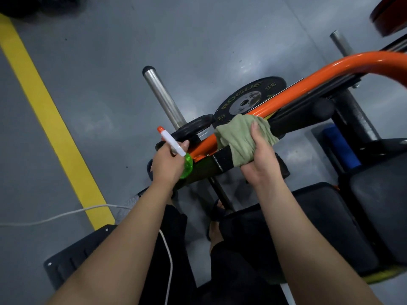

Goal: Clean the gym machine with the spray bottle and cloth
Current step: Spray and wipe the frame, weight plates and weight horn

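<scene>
I'm looking down into a gym. A black weight plate marked ROGUE lies on the grey floor, with a steel loading sleeve beside it, an orange machine bar above, black padded seats at the right edge, and a yellow floor stripe on the left.

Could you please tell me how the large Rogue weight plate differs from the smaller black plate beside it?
The Rogue weight plate is clearly larger than the smaller black plate. The Rogue plate shows yellowish lettering and a pale metal hub; no markings can be made out on the smaller one. The orange bar crosses in front of the Rogue plate, while the smaller plate sits at the foot of the steel peg. Both are black, round and near floor level.
</scene>
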The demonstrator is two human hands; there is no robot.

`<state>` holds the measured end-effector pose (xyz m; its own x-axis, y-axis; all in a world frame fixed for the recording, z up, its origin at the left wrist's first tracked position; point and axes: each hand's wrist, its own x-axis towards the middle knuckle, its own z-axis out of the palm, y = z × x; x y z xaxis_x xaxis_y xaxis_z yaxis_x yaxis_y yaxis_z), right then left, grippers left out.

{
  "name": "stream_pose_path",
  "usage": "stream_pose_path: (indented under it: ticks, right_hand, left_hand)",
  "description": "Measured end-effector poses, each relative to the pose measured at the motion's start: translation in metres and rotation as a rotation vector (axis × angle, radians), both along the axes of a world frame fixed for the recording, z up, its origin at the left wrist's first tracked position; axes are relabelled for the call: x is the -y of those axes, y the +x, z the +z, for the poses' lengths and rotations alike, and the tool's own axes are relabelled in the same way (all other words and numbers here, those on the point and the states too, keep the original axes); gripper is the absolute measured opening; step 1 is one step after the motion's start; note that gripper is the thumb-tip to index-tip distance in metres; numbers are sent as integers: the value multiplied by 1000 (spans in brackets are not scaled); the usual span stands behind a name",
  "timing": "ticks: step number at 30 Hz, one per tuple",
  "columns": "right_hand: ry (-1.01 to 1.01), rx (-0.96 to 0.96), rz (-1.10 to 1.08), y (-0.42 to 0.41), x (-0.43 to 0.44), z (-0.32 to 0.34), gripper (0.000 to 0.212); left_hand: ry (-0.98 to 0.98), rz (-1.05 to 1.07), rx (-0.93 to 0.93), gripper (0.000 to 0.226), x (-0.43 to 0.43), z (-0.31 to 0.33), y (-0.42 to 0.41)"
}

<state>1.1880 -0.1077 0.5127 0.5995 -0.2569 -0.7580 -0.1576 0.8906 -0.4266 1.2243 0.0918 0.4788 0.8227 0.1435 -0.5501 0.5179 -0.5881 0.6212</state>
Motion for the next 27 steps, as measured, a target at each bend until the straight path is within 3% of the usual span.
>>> stream_pose_path:
  ticks: [5,11,15,18,22,27]
  right_hand:
    - [13,52,-27,-10,-10,-6,63]
    - [-235,-75,144,-40,-73,-3,26]
    - [-461,-127,405,-59,-83,-33,20]
    - [-525,-220,593,-76,-86,-61,1]
    - [-425,-327,667,-71,-99,-98,3]
    - [-607,-332,426,-46,-133,-134,44]
  left_hand:
    - [-105,118,-36,22,-8,3,-5]
    - [-98,218,20,26,-6,-1,-13]
    - [-100,254,45,20,-12,2,-14]
    - [-85,318,61,18,-24,-1,-13]
    - [-53,359,77,21,-49,-12,-10]
    - [-24,432,83,21,-77,-29,1]
